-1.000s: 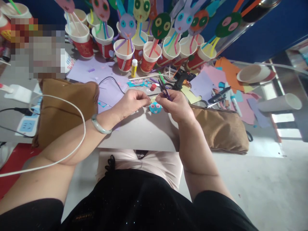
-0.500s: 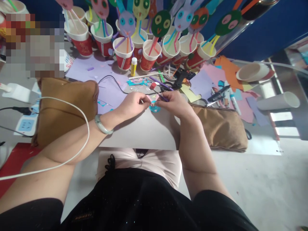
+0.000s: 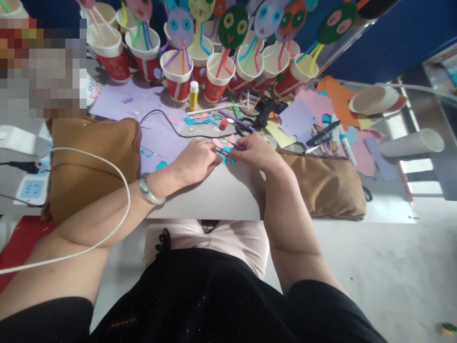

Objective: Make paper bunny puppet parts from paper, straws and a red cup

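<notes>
A small bright blue paper cutout (image 3: 226, 155) with pink pieces (image 3: 228, 142) at its upper edge lies on the table between my hands. My left hand (image 3: 200, 159) rests at its left side, fingers bent and the tips pressed on its edge. A bracelet is on that wrist. From the right, my right hand (image 3: 255, 151) pinches a thin, dark purple pen-like stick (image 3: 238, 146) over the cutout. The stick's tip points up and left; its exact kind is too small to make out. Just beyond lies a red cap (image 3: 223, 124).
Red paper cups (image 3: 217, 78) with straw-legged paper faces stand along the back. A glue stick (image 3: 193, 96), scissors (image 3: 246, 126), a black glue gun (image 3: 266, 112) and paper scraps lie nearer. Brown pouches (image 3: 94, 162) flank my arms. A white cable (image 3: 121, 176) crosses my left forearm.
My left hand has gone from a raised pinch to lying lower against the cutout's left edge. My right hand keeps the stick near the cutout. The view has shifted slightly.
</notes>
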Demonstrator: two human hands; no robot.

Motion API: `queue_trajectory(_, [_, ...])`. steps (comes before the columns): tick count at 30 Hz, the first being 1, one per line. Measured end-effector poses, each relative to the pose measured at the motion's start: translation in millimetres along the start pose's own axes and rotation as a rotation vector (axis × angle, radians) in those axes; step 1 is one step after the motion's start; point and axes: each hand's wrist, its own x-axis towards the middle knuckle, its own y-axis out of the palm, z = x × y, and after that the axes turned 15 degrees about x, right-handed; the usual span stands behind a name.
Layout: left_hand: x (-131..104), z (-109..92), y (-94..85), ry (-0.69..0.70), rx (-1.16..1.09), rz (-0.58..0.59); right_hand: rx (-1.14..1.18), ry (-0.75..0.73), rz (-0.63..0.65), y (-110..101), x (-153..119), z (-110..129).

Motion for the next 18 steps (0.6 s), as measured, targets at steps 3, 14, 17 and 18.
queue_trajectory(3, [-0.9,-2.6,-2.1,0.013,0.049,0.030,-0.005,-0.028,-0.008,0.1,-0.3,-0.5])
queue_trajectory(14, [-5.5,-9.2,-0.4,0.127,0.152,-0.006,0.188,-0.500,-0.404,2.3,-15.9,-0.5])
queue_trajectory(17, [-7.8,-10.1,1.5,0.147,0.178,-0.036,0.114,-0.536,-0.320,-3.8,-47.2,14.6])
queue_trajectory(18, [-8.4,-10.2,1.3,0.154,0.185,-0.039,0.080,-0.534,-0.283,-6.8,-55.8,18.0])
